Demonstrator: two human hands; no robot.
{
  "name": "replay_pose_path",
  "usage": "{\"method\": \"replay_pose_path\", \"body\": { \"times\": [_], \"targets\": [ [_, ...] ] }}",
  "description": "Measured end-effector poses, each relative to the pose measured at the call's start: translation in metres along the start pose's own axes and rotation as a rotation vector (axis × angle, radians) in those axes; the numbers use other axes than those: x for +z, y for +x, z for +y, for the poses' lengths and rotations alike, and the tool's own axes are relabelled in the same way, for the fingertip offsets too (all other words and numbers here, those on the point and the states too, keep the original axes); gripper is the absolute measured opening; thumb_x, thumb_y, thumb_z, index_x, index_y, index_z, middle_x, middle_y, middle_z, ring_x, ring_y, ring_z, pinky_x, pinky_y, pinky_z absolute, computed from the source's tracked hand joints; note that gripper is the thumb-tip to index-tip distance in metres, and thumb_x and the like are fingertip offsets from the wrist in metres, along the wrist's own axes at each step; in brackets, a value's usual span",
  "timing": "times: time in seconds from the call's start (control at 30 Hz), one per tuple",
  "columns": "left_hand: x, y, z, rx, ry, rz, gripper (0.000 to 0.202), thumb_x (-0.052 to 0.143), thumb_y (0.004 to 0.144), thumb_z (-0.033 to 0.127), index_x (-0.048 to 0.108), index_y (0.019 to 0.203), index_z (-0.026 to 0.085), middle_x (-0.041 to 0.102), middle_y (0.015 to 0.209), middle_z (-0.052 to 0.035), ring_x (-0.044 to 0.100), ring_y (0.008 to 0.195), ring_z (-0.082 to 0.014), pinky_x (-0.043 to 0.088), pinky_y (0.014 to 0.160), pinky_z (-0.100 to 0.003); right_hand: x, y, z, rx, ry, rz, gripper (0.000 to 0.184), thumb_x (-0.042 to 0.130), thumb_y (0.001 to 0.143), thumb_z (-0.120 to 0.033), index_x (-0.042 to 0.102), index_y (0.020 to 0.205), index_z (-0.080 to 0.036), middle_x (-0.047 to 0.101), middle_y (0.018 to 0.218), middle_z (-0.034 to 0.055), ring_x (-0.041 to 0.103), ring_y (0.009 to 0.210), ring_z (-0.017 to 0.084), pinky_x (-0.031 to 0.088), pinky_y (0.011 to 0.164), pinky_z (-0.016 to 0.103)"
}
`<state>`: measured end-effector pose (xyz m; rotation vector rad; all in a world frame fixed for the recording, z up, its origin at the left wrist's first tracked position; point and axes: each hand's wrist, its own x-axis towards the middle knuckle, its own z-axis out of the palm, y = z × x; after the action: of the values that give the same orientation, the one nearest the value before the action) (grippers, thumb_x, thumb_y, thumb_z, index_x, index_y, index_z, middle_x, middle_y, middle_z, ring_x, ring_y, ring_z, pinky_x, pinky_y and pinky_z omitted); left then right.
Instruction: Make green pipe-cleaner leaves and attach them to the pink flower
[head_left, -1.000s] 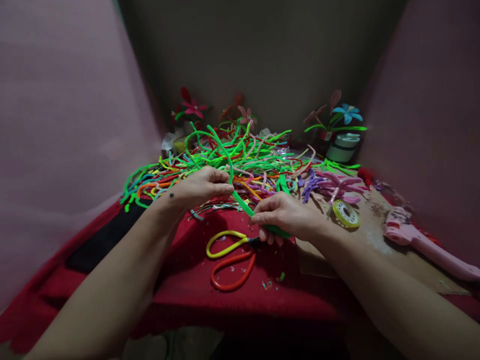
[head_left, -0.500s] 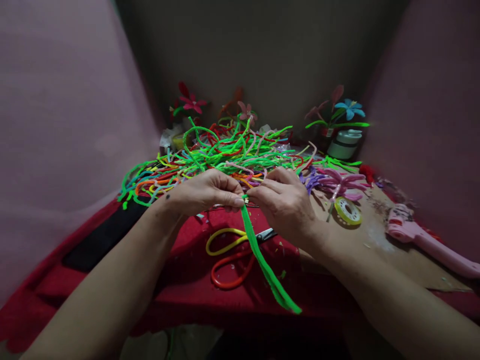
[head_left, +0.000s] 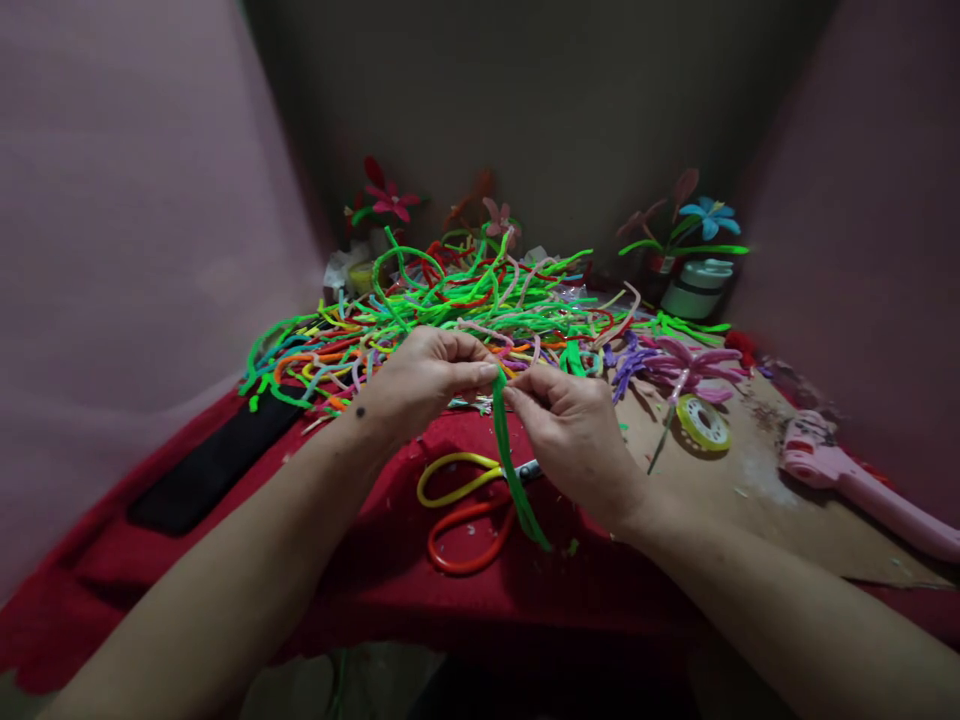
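Between my two hands hangs a green pipe cleaner (head_left: pixel 513 475), doubled over so that its strands drop side by side. My left hand (head_left: pixel 442 370) pinches it near the top between thumb and forefinger. From the other side, my right hand (head_left: pixel 574 420) is closed with its thumb and forefinger at the same upper end. Under the dangling strands, scissors (head_left: pixel 469 538) with one yellow and one red handle lie on the red cloth (head_left: pixel 360 580). Their blades are partly covered by my right hand.
A heap of colourful pipe cleaners (head_left: pixel 450 290) spreads behind my hands. To the right are a pink pipe-cleaner flower (head_left: pixel 686 370), a yellow tape roll (head_left: pixel 703 423) and a pink glue gun (head_left: pixel 832 465) on cardboard (head_left: pixel 757 520). A black phone-like slab (head_left: pixel 214 470) lies left.
My hands have raised the green pipe cleaner slightly, and its lower ends have swung left and up. My right hand has turned, now pinching with the thumb showing.
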<state>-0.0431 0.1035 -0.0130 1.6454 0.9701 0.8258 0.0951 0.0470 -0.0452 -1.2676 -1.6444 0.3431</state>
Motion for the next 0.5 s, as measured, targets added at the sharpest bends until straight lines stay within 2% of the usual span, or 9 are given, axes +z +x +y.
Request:
{"method": "replay_pose_path", "body": {
  "times": [0.1,0.3,0.4,0.5],
  "targets": [
    [0.000,0.001,-0.003,0.031,-0.030,0.024,0.011,0.062,0.065,0.020,0.060,0.060,0.011,0.053,0.052,0.0019,0.045,0.048,-0.0058,0.035,0.050,-0.019,0.001,0.001,0.001,0.064,0.142,-0.017,0.018,0.052,0.077,-0.021,0.059,0.061,-0.015,0.047,0.051,-0.0028,0.040,0.049,0.008,0.032,0.050,0.022],
    [0.002,0.001,-0.010,0.108,-0.034,0.038,0.014,0.062,0.068,0.026,0.062,0.067,0.012,0.054,0.055,0.0014,0.048,0.050,-0.0081,0.038,0.052,-0.021,-0.004,0.007,0.004,0.413,0.607,-0.202,0.018,0.058,0.072,-0.028,0.063,0.065,-0.012,0.056,0.056,0.0008,0.050,0.051,0.010,0.042,0.052,0.024],
    [0.005,-0.002,-0.006,0.166,0.010,0.081,0.013,0.061,0.069,0.027,0.063,0.069,0.013,0.058,0.063,-0.0001,0.051,0.056,-0.0104,0.041,0.056,-0.024,-0.003,0.009,0.007,0.406,0.661,-0.230,0.020,0.059,0.072,-0.029,0.064,0.065,-0.011,0.054,0.055,0.0001,0.049,0.052,0.010,0.043,0.053,0.025],
    [0.007,-0.007,0.002,0.332,0.229,0.192,0.009,0.062,0.067,0.022,0.067,0.068,0.015,0.059,0.074,-0.0016,0.054,0.071,-0.0135,0.043,0.068,-0.026,-0.004,0.009,0.005,0.347,0.607,-0.226,0.017,0.056,0.074,-0.025,0.064,0.067,-0.012,0.052,0.056,-0.0015,0.045,0.051,0.008,0.040,0.051,0.022]
  ]
}}
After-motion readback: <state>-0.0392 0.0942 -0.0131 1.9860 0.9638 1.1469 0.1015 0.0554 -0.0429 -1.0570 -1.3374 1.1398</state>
